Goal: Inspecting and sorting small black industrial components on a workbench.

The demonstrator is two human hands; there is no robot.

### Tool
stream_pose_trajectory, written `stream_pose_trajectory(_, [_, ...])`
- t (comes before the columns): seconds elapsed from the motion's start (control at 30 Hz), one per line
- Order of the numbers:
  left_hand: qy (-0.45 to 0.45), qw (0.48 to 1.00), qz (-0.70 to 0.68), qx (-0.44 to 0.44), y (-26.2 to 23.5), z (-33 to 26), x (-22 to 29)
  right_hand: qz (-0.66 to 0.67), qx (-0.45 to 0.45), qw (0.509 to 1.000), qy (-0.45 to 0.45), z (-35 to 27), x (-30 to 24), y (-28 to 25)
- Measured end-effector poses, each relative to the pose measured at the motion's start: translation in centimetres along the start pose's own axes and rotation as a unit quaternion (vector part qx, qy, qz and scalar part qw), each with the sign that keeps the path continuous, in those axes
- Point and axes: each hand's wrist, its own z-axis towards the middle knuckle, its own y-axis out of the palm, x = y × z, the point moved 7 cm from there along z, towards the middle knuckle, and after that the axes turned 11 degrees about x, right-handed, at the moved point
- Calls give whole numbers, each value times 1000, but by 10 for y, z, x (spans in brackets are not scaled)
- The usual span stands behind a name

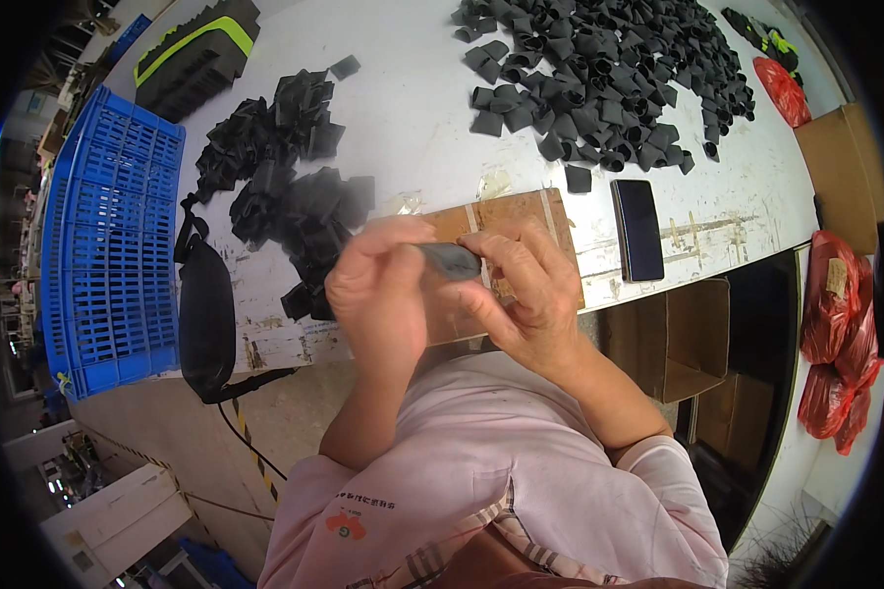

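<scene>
Between my two hands, above a brown board (557, 218) at the table's near edge, is a small dark grey fabric piece (449, 261). My right hand (532, 290) pinches its right end with the fingers closed. At the left end, my left hand (378, 294) is curled against the piece, its fingers smeared by motion. Left of my hands lies a loose pile of flat dark fabric pieces (295, 201). A larger heap of similar pieces (599, 74), many rolled into short open tubes, covers the far right of the table.
A blue plastic crate (113, 245) stands at the left, with a black pouch (206, 319) beside it. A phone (637, 231) lies right of the board. Stacked dark strips with a yellow-green band (196, 59) sit far left. Red plastic bags (837, 334) and cardboard boxes (840, 177) are at the right.
</scene>
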Motion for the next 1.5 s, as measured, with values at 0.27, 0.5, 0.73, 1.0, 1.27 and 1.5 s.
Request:
stream_pose_trajectory(0.27, [-95, 989, -106, 38, -9, -6, -15, -48, -4, 996, -79, 9, -4, 3])
stream_pose_trajectory(0.5, [-81, 994, -66, 43, -15, -13, -20, -51, -15, 991, -120, 0, 2, 8])
stream_pose_trajectory(0.73, [0, 999, 44, 30, -17, -10, -15, -158, -28, 970, -184, -1, -6, 12])
stream_pose_trajectory(1.0, [85, 969, 198, -122, 12, 10, 5, -151, -76, 970, -176, 5, -6, 12])
stream_pose_trajectory(1.27, [236, 925, 275, -117, -1, 1, 7, -210, -119, 951, -192, 10, -13, 17])
stream_pose_trajectory(1.5, [36, 714, 698, 30, -109, -21, -86, 25, -14, 955, 297, 11, 74, -20])
